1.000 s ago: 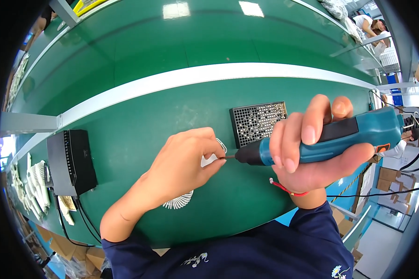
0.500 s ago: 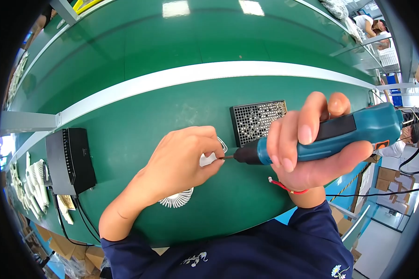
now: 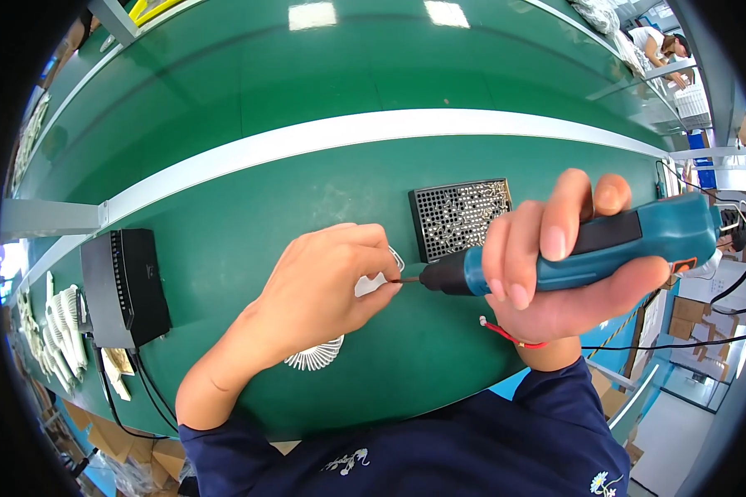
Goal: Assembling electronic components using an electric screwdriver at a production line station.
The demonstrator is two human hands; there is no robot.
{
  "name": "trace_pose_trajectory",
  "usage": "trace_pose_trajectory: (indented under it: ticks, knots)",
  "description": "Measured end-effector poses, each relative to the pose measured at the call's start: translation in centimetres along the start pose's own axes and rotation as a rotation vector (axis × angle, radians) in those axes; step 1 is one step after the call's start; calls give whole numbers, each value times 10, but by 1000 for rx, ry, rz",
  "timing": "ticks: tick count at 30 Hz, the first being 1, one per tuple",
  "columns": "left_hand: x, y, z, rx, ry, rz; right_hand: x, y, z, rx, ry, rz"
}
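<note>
My right hand [image 3: 547, 257] is wrapped round a teal and black electric screwdriver [image 3: 597, 240]. Its bit [image 3: 410, 280] points left, with the tip at the fingertips of my left hand [image 3: 331, 277]. Those fingers are pinched together by a white plastic part [image 3: 371, 285], which they mostly cover. A white loop [image 3: 397, 258] shows beyond the fingers, and a round ribbed white piece [image 3: 315, 354] shows below the hand. Whether these all belong to one part I cannot tell. Any screw at the bit tip is too small to make out.
Behind the screwdriver lies a black perforated tray [image 3: 423, 224] with many small metal screws. On the left stand a black box [image 3: 120, 286] with cables and several white ribbed parts [image 3: 62, 327]. A white rail [image 3: 348, 128] crosses the green table [image 3: 249, 215]. Another person [image 3: 659, 50] works far right.
My right hand and the screwdriver have shifted slightly to the right. My left hand stays almost still. The far person has moved a little.
</note>
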State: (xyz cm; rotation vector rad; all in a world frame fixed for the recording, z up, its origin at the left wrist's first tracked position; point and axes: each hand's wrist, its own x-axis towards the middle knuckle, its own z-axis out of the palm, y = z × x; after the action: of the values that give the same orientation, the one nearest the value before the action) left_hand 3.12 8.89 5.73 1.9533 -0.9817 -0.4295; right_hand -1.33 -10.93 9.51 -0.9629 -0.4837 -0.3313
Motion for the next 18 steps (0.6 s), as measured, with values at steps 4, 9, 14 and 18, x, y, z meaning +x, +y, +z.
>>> trace_pose_trajectory:
  ticks: [4,9,14,18]
  knots:
    - [-1,1,2,-12,-4,26,1,0,2,-5,24,37]
    - [0,1,3,0,-23,38,4,-2,8,-13,45,75]
    - [1,1,3,36,-63,71,4,-3,8,-26,32,92]
    - [0,0,4,37,-57,93,5,-5,6,-15,10,98]
